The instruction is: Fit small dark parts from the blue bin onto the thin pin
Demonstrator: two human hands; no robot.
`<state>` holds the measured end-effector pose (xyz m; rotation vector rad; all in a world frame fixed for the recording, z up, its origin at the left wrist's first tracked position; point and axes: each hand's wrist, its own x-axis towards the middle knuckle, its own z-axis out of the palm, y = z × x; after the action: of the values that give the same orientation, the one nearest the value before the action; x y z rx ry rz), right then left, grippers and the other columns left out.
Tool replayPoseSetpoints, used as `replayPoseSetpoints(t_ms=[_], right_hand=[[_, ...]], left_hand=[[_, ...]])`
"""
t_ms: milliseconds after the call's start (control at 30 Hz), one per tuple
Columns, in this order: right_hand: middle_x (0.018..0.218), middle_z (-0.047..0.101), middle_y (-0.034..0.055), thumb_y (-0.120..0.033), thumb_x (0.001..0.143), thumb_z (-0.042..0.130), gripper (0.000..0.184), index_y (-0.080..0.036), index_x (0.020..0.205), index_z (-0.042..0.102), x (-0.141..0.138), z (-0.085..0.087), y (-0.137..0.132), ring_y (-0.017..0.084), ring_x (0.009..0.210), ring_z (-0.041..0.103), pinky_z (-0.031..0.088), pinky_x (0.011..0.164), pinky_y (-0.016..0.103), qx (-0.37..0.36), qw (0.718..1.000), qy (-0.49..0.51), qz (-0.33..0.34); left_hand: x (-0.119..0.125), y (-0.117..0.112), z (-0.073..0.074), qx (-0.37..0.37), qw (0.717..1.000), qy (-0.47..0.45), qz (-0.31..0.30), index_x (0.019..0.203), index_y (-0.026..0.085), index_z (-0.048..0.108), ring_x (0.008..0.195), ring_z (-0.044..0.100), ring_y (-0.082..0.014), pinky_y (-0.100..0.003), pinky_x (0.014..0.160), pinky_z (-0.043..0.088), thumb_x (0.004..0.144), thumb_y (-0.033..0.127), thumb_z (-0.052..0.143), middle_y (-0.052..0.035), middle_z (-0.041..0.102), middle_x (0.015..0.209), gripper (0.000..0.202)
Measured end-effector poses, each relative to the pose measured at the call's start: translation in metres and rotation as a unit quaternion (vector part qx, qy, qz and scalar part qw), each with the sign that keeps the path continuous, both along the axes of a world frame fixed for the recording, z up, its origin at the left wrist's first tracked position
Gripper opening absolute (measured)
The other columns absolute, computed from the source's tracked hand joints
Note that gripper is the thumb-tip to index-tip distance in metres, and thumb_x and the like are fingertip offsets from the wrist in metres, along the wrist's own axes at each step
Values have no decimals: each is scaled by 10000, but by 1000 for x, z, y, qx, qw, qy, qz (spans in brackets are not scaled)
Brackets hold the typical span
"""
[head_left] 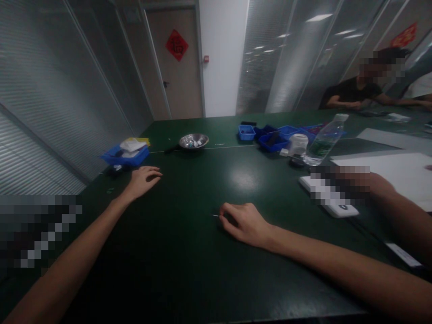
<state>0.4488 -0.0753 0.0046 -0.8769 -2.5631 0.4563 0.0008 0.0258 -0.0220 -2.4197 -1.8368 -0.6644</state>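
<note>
My right hand (248,222) is low over the dark green table (182,252), its thumb and forefinger pinched together. From the fingertips a small thin pale piece (215,215) sticks out to the left; its kind is too small to make out. Farther left, my left hand (143,181) hovers near the table's left side with nothing in it, fingers stretched and thumb apart. Just behind that hand stands a blue tray (135,158) holding white and yellow items. A shiny metal bowl (194,141) with small pieces inside is beyond both hands.
Several blue bins (247,132) stand at the back. To the right are a white jar (298,145), a clear water bottle (326,141), a white power strip (332,200) and paper sheets (388,164). Another person's arm (398,193) reaches in there; a seated person (357,94) is farther back.
</note>
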Motion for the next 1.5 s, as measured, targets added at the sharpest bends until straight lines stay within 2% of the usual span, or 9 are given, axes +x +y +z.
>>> replayPoseSetpoints(t_ms=[200,433,533,800,900,1033,1133,1300,1500], right_hand=[[851,673,12,-353,1004,432,226,-185,1057,575,0,-2,0,92,609,553,373,580,228,-1,1000,-3,-2],[838,671,11,-344,1001,436,217,-183,1048,574,0,-2,-1,93,606,555,369,574,225,0,1000,-4,-3],[845,673,15,-342,1003,433,219,-182,1048,576,0,-1,-2,95,616,562,375,580,225,-3,1000,-5,-2],[847,676,14,-348,999,446,221,-180,1060,576,1,-2,-2,89,602,551,369,574,228,2,1000,-9,5],[842,673,13,-345,1003,440,226,-177,1069,575,1,1,-3,86,603,553,371,566,220,-5,1000,-9,7],[839,673,13,-340,999,441,223,-175,1058,580,0,4,-5,87,599,552,374,565,222,-8,1000,-10,2],[860,681,19,-336,996,445,222,-176,1064,583,-1,4,-5,87,600,554,373,568,225,-10,1000,-14,2],[859,678,17,-337,997,447,217,-179,1062,581,-1,3,-4,89,607,554,369,572,221,-14,1000,-13,6],[844,675,14,-325,995,443,213,-175,1053,583,-1,5,-4,92,608,554,374,577,221,-14,1000,-12,7]], left_hand=[[-16,6,-7,-21,999,-28,-27,956,254,771,1230,525,-300,-478,1038,400,923,545,532,-72,650,1285,378],[-35,8,-14,5,1000,-3,-28,1115,285,746,1295,462,-320,-524,1073,338,916,565,543,-67,586,1384,400],[-43,8,-14,1,999,19,-40,1052,292,769,1292,454,-325,-534,1062,336,933,551,516,-58,591,1379,381],[-24,-6,-3,37,995,60,-66,1042,221,722,1262,500,-301,-480,1051,373,985,481,442,-106,613,1328,387],[-13,-13,2,72,997,22,-12,1087,197,671,1207,557,-294,-439,1015,413,988,455,442,-125,635,1288,359],[-8,-15,3,87,984,-113,109,1159,191,612,875,678,-213,-315,819,504,990,450,432,-82,718,996,357],[-13,-10,1,100,964,-189,156,1123,179,632,758,678,-181,-275,753,518,958,470,475,-61,720,887,369],[-28,2,-10,77,941,-272,186,1107,152,682,818,710,-195,-288,785,544,899,413,549,-93,742,948,359],[-32,6,-16,28,938,-287,190,1159,154,704,878,729,-224,-310,793,557,853,372,620,-116,753,1013,385]])
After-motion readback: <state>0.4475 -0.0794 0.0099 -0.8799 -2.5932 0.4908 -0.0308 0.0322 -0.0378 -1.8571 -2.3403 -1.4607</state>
